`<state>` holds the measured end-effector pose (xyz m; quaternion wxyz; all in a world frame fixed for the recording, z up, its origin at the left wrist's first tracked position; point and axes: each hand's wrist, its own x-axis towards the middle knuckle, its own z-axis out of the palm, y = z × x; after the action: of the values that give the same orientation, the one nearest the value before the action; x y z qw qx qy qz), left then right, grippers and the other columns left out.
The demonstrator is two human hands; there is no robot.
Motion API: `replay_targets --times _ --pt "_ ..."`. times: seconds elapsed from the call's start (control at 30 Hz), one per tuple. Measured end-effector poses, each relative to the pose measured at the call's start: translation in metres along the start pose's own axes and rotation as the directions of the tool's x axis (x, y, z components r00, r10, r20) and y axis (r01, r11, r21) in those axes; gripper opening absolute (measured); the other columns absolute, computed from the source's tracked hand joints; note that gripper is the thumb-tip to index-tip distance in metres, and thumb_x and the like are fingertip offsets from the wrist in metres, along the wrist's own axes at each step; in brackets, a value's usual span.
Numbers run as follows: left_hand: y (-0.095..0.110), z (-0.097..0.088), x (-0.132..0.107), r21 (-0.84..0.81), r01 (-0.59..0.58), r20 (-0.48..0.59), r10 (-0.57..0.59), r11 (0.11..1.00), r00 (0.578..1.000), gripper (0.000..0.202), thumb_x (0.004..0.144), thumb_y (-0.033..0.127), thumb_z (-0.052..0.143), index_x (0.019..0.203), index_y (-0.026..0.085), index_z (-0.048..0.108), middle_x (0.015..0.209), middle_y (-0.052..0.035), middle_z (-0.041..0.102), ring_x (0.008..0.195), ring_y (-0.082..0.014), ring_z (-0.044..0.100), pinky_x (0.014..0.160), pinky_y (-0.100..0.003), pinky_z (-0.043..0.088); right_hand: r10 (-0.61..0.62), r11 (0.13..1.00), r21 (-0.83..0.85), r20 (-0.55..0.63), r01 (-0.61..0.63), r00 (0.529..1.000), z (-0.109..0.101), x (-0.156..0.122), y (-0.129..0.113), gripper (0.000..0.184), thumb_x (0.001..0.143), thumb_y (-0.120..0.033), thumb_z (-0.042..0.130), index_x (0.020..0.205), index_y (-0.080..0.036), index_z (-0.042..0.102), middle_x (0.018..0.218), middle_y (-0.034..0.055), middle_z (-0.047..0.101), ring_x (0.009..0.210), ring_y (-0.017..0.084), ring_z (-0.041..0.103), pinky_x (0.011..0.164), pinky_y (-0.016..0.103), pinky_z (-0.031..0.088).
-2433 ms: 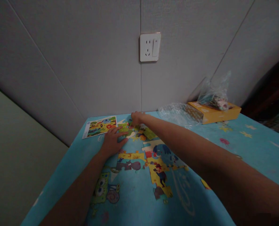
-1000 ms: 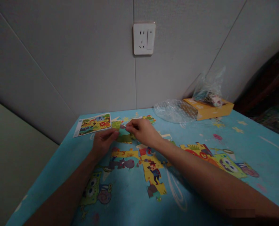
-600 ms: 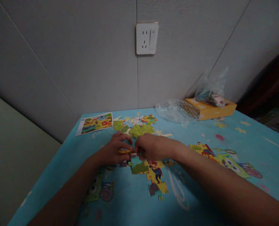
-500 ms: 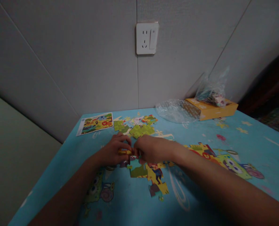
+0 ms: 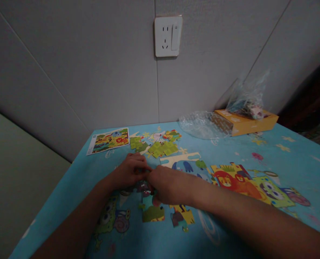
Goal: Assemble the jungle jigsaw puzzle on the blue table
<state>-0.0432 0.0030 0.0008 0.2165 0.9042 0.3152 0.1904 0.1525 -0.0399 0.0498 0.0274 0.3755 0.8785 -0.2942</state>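
My left hand (image 5: 131, 171) is closed in a pinch over dark purple puzzle pieces (image 5: 143, 187). Against its fingertips, my right hand (image 5: 166, 183) is closed too, thumb on the edge of a joined green puzzle section (image 5: 152, 213). What lies between the fingertips is mostly hidden by the hands. Just right of the green section is a yellow puzzle section (image 5: 185, 214), partly under my right wrist. Beyond my right forearm lie a blue elephant puzzle section (image 5: 188, 167) and a red lion puzzle section (image 5: 230, 180).
Green puzzle pieces (image 5: 162, 148) lie farther back, beside a printed picture card (image 5: 109, 141). Clear plastic wrap (image 5: 200, 124) and a yellow box (image 5: 251, 124) with a plastic bag (image 5: 248, 99) on top stand by the wall. A patterned blue cloth (image 5: 138, 241) covers the table.
The green section has shifted left and toward me, apart from the yellow section. My right hand has moved slightly left and down. A yellow-edged piece seen in my left fingers is now hidden.
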Motion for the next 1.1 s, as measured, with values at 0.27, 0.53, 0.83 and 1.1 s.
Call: replay_targets --times 0.27,0.53,0.83,1.1 --pt "0.0004 -0.0005 -0.0002 -0.011 -0.015 -0.014 0.015 1.0 1.0 0.015 0.089 0.026 0.062 0.086 0.02 0.074 0.08 -0.0028 0.064 0.082 -0.0177 0.057 0.079 -0.03 0.036 -0.009 0.995 -0.1 -0.006 0.009 1.0 0.0046 0.0012 -0.009 0.037 0.071 -0.033 0.083 0.1 -0.013 0.073 0.096 0.0135 0.073 0.086 0.026 0.069 0.064 0.028 0.047" --pt "-0.0012 0.0009 -0.001 0.013 -0.008 -0.018 0.009 1.0 1.0 0.01 0.085 0.028 0.068 0.089 0.022 0.074 0.077 -0.0007 0.063 0.08 -0.0165 0.057 0.082 -0.032 0.037 0.068 0.986 -0.156 0.041 -0.06 0.997 -0.0046 -0.0019 -0.0106 0.031 0.069 -0.036 0.085 0.084 -0.011 0.075 0.077 0.0105 0.071 0.074 0.022 0.067 0.057 0.026 0.04" --pt "0.0026 -0.001 -0.0006 0.002 0.016 -0.014 -0.016 1.0 1.0 0.012 0.084 0.029 0.068 0.087 0.021 0.075 0.079 -0.0018 0.064 0.082 -0.0172 0.058 0.082 -0.032 0.039 0.046 0.989 -0.138 -0.019 -0.048 0.999 0.0002 0.0027 -0.0047 0.043 0.066 -0.036 0.087 0.097 -0.01 0.074 0.087 0.015 0.073 0.081 0.028 0.069 0.063 0.03 0.045" --pt "0.0017 -0.0009 -0.0013 -0.011 0.013 -0.003 -0.013 1.0 1.0 0.012 0.083 0.019 0.064 0.088 0.021 0.075 0.082 -0.0024 0.065 0.084 -0.0176 0.059 0.083 -0.033 0.038 -0.092 0.986 -0.139 0.014 0.093 0.996 -0.0025 0.0025 -0.0025 0.032 0.075 -0.024 0.081 0.104 -0.017 0.07 0.093 0.0088 0.074 0.082 0.023 0.068 0.058 0.027 0.038"
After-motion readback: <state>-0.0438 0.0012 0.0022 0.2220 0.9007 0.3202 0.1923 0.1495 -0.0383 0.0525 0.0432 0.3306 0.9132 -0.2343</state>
